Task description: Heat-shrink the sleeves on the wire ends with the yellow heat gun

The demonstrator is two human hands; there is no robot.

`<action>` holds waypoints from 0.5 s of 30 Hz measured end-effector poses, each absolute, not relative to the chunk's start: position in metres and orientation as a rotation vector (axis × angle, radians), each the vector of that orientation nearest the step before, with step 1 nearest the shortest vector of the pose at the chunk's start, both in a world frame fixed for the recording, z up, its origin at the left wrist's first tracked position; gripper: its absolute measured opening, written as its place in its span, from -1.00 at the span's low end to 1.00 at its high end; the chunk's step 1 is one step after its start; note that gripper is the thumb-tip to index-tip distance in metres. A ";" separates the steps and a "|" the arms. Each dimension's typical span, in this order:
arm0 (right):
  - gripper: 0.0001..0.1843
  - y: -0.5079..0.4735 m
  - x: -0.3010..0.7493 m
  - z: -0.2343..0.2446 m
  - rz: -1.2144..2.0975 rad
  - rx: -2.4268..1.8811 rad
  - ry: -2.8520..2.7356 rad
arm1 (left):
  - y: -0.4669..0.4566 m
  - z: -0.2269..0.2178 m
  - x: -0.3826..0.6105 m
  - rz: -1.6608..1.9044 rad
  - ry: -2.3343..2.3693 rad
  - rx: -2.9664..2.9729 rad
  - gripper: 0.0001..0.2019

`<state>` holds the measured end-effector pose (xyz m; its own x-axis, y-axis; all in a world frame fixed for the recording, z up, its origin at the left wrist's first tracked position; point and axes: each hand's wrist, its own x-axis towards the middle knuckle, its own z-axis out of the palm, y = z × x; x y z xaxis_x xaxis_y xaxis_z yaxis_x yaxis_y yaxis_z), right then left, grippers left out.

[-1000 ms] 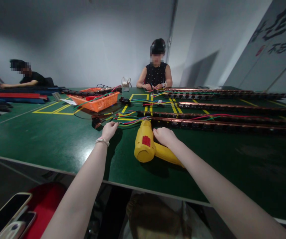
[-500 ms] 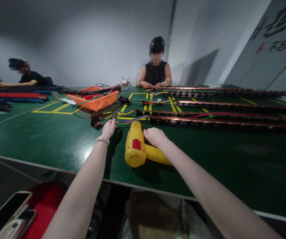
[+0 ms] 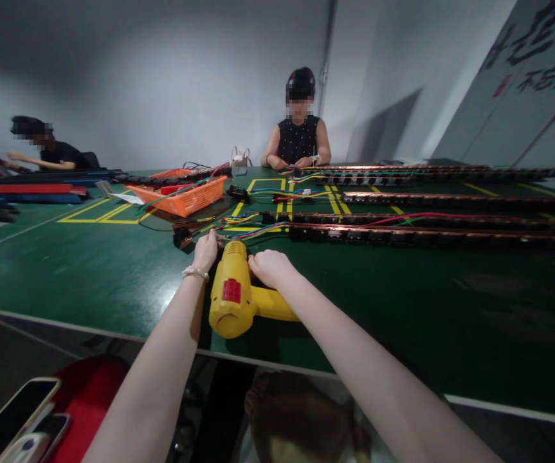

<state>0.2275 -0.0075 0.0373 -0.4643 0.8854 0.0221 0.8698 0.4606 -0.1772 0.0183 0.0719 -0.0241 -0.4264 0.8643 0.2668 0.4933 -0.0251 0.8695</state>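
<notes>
My left hand (image 3: pixel 206 251) is closed, its fingertips pinching the near ends of the thin coloured wires (image 3: pixel 262 231) that run out from a long copper-edged strip (image 3: pixel 402 236). A yellow heat gun (image 3: pixel 231 299) with a red label is just right of it, its nozzle aimed away from me toward those wires. My right hand (image 3: pixel 272 269) is closed at the gun's handle, with the forearm crossing over the handle's end; most of the grip is hidden. Beside my left fingertips lies a small dark block with copper edges (image 3: pixel 182 236).
An orange basket (image 3: pixel 185 198) stands beyond my left hand. More copper-edged strips (image 3: pixel 451 200) lie across the green table (image 3: pixel 113 270). Red and blue bars (image 3: pixel 31 191) are at far left. One person (image 3: pixel 301 138) sits opposite, another (image 3: pixel 58 151) at left. Phones (image 3: pixel 21 411) lie at lower left.
The heat gun and my right hand have moved left together, bringing the nozzle close to my left fingertips. My left hand stays nearly in place at the wires.
</notes>
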 end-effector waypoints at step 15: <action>-0.51 -0.008 0.208 0.038 0.183 -1.403 -2.633 | 0.068 -0.017 0.006 1.348 2.002 1.444 -0.50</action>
